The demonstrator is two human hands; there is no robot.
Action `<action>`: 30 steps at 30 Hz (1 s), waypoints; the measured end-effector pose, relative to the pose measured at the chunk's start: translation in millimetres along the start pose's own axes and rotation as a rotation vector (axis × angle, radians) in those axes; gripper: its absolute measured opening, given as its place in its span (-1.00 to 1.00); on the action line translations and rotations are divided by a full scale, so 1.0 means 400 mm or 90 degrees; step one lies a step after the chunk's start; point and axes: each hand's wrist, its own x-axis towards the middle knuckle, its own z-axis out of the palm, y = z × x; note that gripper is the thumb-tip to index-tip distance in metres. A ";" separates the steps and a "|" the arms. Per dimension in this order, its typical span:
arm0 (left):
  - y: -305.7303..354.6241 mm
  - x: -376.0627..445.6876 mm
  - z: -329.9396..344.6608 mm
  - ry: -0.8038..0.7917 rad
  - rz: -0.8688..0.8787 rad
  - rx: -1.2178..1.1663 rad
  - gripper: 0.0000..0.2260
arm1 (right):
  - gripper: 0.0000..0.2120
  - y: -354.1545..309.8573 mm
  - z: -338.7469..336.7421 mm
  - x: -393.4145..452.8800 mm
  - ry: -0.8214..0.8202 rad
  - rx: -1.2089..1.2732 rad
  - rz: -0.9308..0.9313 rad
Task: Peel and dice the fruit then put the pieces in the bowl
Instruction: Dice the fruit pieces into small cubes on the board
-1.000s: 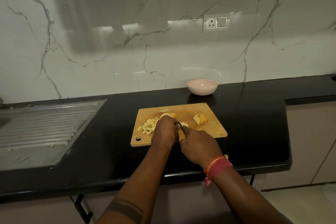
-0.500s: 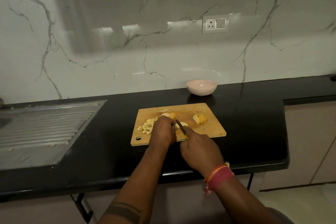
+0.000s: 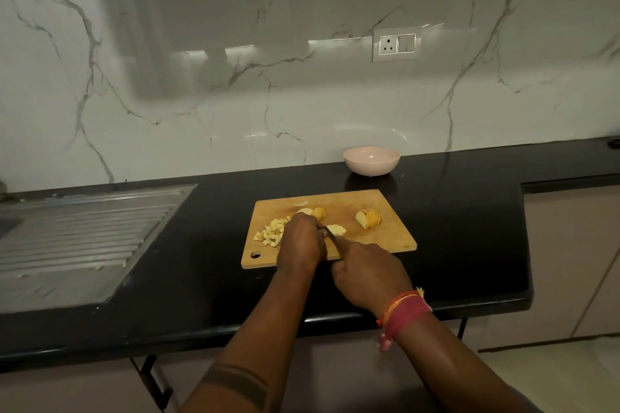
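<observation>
I judge dicing about half done: my right hand (image 3: pixel 367 273) grips the knife (image 3: pixel 332 235), my left hand (image 3: pixel 303 240) pins a piece (image 3: pixel 336 229); diced cubes (image 3: pixel 272 233) left of my fingers, sliced wedge (image 3: pixel 369 218) uncut, bowl (image 3: pixel 371 161) unfilled.

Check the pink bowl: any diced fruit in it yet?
Empty. The bowl shows a bare interior; the diced pieces lie on the cutting board.

Red-orange wrist threads (image 3: pixel 404 308), forearm band tattoo (image 3: pixel 236 382)
</observation>
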 end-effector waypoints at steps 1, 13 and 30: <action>0.000 0.002 0.001 0.005 0.005 0.010 -0.89 | -0.52 0.008 -0.007 -0.010 0.001 -0.003 0.001; -0.004 -0.025 -0.008 0.112 0.120 0.209 -0.78 | -0.44 0.025 -0.006 -0.012 0.048 0.043 0.109; -0.016 0.015 -0.045 0.153 0.032 0.135 -0.75 | -0.50 -0.019 0.021 0.037 0.057 0.141 0.061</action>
